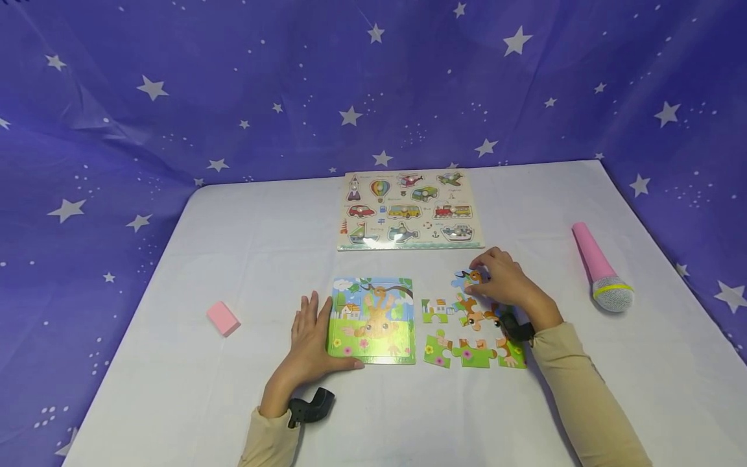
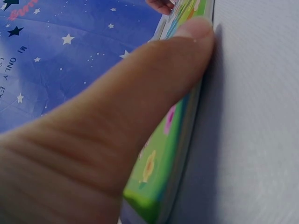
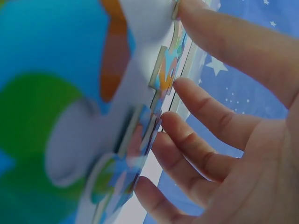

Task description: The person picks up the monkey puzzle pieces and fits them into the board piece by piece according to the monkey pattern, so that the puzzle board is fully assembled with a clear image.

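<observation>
Jigsaw tray [image 1: 373,324], square, flat, glossy, lies mid-table [image 1: 175,363]. Left hand [image 1: 309,347] spreads wide round its near-left corner: fingers straight along left edge, thumb on near rim. Right hand [image 1: 504,279], part-closed, pinches knob-edged branch piece [image 1: 462,277] between thumb and fingertip, right of tray. Right hand and wrist camera [image 1: 516,326] hide some loose jigsaw pieces [image 1: 436,348]; sleeves [image 1: 589,395] cut off below. Shiny transport peg board [image 1: 408,222] lies along table's far edge. Smooth pink block [image 1: 224,318] toward left edge, bare cloth around; speckle-headed toy microphone [image 1: 595,266] near right edge.

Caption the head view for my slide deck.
Left hand rests against the puzzle board; right hand pinches a loose piece, vehicle board beyond.
</observation>
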`<state>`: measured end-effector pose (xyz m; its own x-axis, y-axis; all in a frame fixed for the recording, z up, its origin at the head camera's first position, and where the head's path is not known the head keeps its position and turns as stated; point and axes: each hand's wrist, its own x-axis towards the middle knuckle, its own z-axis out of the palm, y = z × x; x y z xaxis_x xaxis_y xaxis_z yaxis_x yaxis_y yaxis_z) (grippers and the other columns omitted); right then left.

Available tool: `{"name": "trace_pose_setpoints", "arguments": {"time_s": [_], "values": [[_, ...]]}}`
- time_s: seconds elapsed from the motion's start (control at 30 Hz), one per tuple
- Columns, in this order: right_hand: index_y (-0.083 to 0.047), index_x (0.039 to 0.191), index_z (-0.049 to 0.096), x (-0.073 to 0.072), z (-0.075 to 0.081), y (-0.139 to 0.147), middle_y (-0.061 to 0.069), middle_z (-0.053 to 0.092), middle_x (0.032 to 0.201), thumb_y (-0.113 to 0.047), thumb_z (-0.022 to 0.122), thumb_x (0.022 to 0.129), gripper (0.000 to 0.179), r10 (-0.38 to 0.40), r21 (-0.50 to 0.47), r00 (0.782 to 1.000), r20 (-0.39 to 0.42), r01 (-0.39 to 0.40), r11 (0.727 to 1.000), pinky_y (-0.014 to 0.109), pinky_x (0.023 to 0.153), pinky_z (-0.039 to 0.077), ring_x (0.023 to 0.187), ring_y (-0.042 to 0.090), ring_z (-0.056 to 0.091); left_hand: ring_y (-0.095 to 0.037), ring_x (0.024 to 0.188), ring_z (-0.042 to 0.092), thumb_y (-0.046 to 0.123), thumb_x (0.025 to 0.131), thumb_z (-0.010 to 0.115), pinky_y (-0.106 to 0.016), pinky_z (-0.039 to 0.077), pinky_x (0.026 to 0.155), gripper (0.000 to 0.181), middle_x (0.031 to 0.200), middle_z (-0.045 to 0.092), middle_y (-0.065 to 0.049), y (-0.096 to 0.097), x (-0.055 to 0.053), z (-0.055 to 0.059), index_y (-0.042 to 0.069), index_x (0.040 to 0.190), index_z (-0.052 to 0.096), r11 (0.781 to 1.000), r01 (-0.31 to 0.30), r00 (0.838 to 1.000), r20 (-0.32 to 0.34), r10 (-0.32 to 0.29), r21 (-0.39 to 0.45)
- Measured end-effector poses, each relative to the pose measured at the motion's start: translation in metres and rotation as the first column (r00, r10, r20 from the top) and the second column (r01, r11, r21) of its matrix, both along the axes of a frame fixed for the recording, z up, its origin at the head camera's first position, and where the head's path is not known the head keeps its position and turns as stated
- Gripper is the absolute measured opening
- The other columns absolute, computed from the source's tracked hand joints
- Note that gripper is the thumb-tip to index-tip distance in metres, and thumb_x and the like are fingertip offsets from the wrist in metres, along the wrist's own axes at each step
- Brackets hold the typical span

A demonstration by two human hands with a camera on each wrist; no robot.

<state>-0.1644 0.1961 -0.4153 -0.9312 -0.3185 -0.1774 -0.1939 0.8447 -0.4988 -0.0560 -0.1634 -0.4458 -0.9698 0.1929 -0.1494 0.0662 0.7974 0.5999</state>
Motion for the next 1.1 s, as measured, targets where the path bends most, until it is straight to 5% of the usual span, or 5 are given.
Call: {"name": "trace_pose_setpoints", "arguments": {"time_s": [0.33,0.53,0.63,0.87,1.1], "values": [[0.001,0.11,0.056,-0.008,0.007,0.004,0.022,0.044,0.119,-0.03,0.073,0.074,0.05,-0.027,0.02,0.999,-0.023,0.027,0.999,0.056,0.088,0.028,0.107,0.038,0.036,-0.037,0.139,-0.014,0.052,0.052,0.082,-0.055,-0.002,0.11,0.125,0.152,-0.006,-0.02,0.006,-0.008,0.0,0.003,0.145,0.013,1.0,-0.013,0.999,-0.03,0.014,0.014],[-0.003,0.102,0.051,0.0,0.001,0.011,0.015,0.052,0.1,-0.028,0.076,0.071,0.047,-0.039,0.014,0.997,-0.068,0.04,0.999,0.049,0.078,0.028,0.091,0.03,0.042,-0.037,0.139,-0.014,0.054,0.051,0.081,-0.055,-0.003,0.109,0.126,0.152,-0.006,-0.02,0.011,-0.004,-0.008,0.003,0.145,0.013,0.999,-0.003,1.0,-0.016,0.003,0.032],[-0.005,0.1,0.051,0.006,-0.002,0.012,0.01,0.055,0.091,-0.023,0.075,0.073,0.041,-0.048,-0.026,0.995,-0.085,0.046,0.999,0.046,0.076,0.027,0.084,0.025,0.046,-0.037,0.139,-0.013,0.057,0.051,0.08,-0.055,-0.003,0.11,0.127,0.152,-0.006,-0.02,0.011,0.0,-0.01,0.004,0.145,0.014,0.999,0.007,1.0,-0.012,-0.007,0.036],[-0.005,0.099,0.052,0.015,-0.01,0.001,0.008,0.061,0.094,-0.015,0.069,0.079,0.028,-0.033,-0.165,0.996,-0.078,0.02,0.986,0.036,0.073,0.046,0.084,0.02,0.056,-0.04,0.138,-0.012,0.056,0.047,0.082,-0.057,-0.004,0.108,0.128,0.151,-0.004,-0.022,0.0,0.012,-0.004,0.002,0.144,0.017,0.999,-0.03,1.0,0.003,0.03,0.045],[-0.007,0.101,0.053,0.007,-0.003,-0.002,0.006,0.06,0.092,-0.011,0.068,0.079,0.027,0.009,-0.211,0.992,-0.125,-0.036,0.977,0.028,0.066,0.045,0.078,0.014,0.053,-0.041,0.138,-0.012,0.059,0.048,0.08,-0.057,-0.004,0.108,0.128,0.151,-0.004,-0.023,-0.002,0.007,0.001,0.003,0.144,0.017,0.999,-0.031,0.999,-0.021,0.031,0.035]]}}
